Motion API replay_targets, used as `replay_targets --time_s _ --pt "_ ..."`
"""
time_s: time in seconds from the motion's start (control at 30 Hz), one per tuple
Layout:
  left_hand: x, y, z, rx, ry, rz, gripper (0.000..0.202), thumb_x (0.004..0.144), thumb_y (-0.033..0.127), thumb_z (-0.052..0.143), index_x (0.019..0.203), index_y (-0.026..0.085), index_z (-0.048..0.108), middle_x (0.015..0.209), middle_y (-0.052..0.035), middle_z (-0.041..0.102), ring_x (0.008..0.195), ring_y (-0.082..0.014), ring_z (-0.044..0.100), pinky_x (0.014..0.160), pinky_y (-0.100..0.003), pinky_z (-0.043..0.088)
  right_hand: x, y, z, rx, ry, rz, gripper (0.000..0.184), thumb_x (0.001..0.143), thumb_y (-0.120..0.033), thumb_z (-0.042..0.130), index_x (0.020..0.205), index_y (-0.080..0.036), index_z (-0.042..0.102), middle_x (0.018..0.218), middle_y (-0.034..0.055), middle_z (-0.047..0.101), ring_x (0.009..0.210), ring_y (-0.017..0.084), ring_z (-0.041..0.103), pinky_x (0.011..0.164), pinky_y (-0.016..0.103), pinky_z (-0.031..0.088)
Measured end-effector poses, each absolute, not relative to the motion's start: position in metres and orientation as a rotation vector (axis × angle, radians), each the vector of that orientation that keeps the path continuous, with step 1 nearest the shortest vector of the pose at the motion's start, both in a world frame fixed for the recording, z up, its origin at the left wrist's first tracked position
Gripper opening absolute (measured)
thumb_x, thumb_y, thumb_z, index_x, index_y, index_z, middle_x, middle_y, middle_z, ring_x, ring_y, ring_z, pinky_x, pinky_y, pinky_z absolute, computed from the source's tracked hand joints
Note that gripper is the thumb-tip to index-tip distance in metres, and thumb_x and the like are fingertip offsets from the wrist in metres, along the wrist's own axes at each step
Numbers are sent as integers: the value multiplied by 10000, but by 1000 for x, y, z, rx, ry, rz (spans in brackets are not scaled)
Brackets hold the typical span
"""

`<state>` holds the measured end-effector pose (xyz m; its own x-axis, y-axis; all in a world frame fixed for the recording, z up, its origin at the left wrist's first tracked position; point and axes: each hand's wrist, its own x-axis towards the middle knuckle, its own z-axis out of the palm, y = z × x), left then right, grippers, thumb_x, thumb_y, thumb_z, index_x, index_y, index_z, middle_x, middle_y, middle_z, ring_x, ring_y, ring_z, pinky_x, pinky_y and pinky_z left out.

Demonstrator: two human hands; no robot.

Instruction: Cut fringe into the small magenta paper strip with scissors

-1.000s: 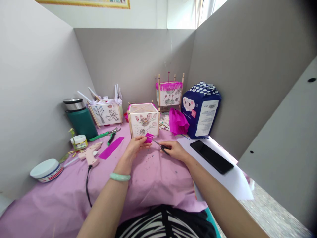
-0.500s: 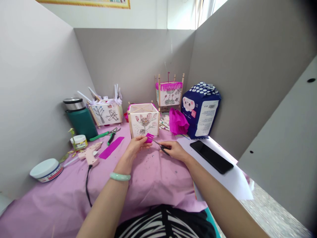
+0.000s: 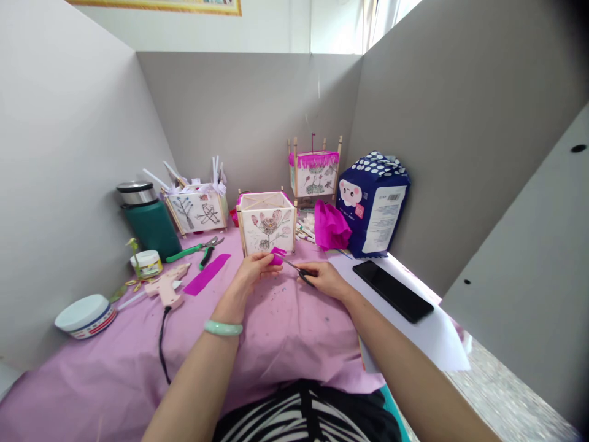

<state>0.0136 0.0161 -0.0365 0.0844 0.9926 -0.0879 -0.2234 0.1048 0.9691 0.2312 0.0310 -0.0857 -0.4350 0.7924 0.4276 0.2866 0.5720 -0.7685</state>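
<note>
Between thumb and fingers, my left hand pinches a small piece of magenta paper with slits cut in its far edge. My right hand grips the black handles of a pair of scissors, whose blades point left and touch the paper. Just behind both hands stands a box lantern with stick corners and a flower drawing on its white front. A flat magenta paper strip lies on the pink cloth to the left of my left hand.
On the left are a pink glue gun, green-handled pliers, a green flask and a white bowl. A phone rests on white paper at right, near a blue package. Crumpled magenta paper and another fringed lantern stand behind.
Almost nothing differs. Both hands, the scissors and the magenta paper keep nearly the same place.
</note>
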Motion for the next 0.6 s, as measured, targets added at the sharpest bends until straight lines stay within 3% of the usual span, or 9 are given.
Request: replay_targets --time_s 0.6 --pt "9 20 -33 816 1032 1361 42 811 112 635 796 112 596 685 -65 687 638 -174 698 591 -262 567 231 26 -79 -957 -1960 811 439 704 -362 730 1106 -186 700 1010 50 730 868 211 678 785 293 533"
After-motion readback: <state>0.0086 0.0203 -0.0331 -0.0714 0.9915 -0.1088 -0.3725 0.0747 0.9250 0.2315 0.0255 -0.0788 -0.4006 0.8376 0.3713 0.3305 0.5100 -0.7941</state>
